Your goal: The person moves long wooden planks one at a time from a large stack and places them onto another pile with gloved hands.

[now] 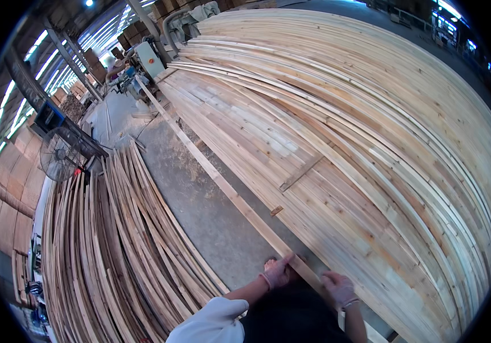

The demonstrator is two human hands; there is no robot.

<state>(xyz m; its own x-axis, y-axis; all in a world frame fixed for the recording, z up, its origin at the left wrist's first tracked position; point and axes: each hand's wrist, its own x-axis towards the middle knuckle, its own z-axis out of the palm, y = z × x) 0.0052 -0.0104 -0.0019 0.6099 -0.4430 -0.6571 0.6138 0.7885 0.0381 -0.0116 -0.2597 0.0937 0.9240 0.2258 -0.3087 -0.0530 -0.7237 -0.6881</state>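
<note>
A long, narrow wooden strip (pixel 217 176) runs from beside my body toward a machine (pixel 137 83) at the far left. My left hand (pixel 278 273), in a thin pale glove, is closed on the strip's left edge with the thumb on top. Gloved likewise, my right hand (pixel 340 288) is closed at the right edge, nearer my body. Its fingers are curled, and their undersides are hidden. To the right of the strip lies a wide, low stack of pale boards (pixel 337 240).
Bundled rough wooden strips (pixel 125 246) lie on the left, beside a standing fan (pixel 61 153) and a post. Sawdust covers part of the concrete floor (pixel 191 228). Loose long strips cross the board stack, with a short wood piece (pixel 277 211) at its edge. Another person (pixel 111 67) is near the machine.
</note>
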